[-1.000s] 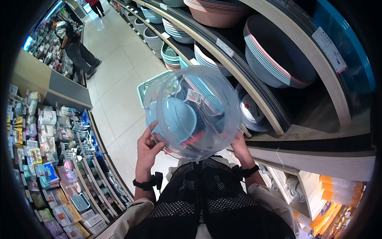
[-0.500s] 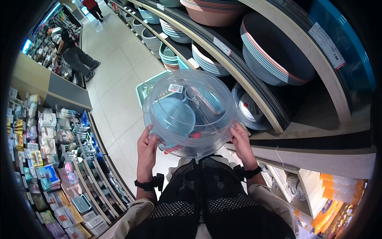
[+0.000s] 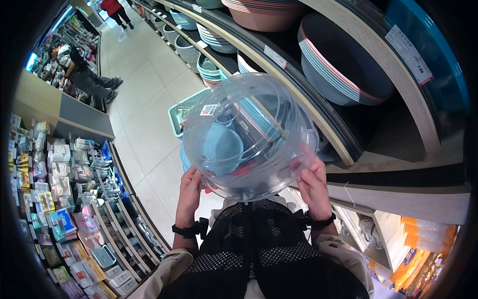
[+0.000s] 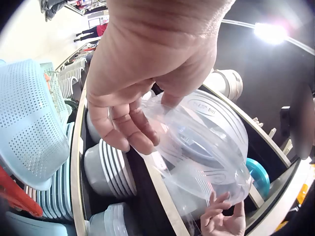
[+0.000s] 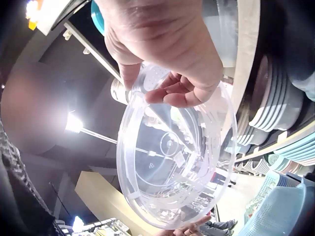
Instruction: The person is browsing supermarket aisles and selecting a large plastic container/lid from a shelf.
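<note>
In front of the vest, both hands hold a clear plastic dome cover (image 3: 259, 185) by opposite sides of its rim. It is round and stepped, with a white barcode label (image 3: 208, 110) on its far left part. My left hand (image 3: 189, 193) pinches the near left edge between thumb and curled fingers. On the right edge, my right hand (image 3: 312, 185) grips the rim, some fingertips showing through the plastic. From the right wrist view I look into the hollow cover (image 5: 129, 162), where a round centre mark shows. A light blue perforated basket (image 4: 29, 113) stands below, partly seen through the cover.
Shelves on the right carry stacked basins (image 3: 323, 74) and a price tag (image 3: 406, 55). A pale green basket (image 3: 175, 115) stands on the aisle floor (image 3: 144, 99). Racks of small packaged goods (image 3: 64, 219) line the left. A person (image 3: 82, 70) bends at the far left shelf.
The cover has turned and tilted, its right side rising; its label has shifted left. My right hand has moved outward to the right with the rim. The bending person leans lower.
</note>
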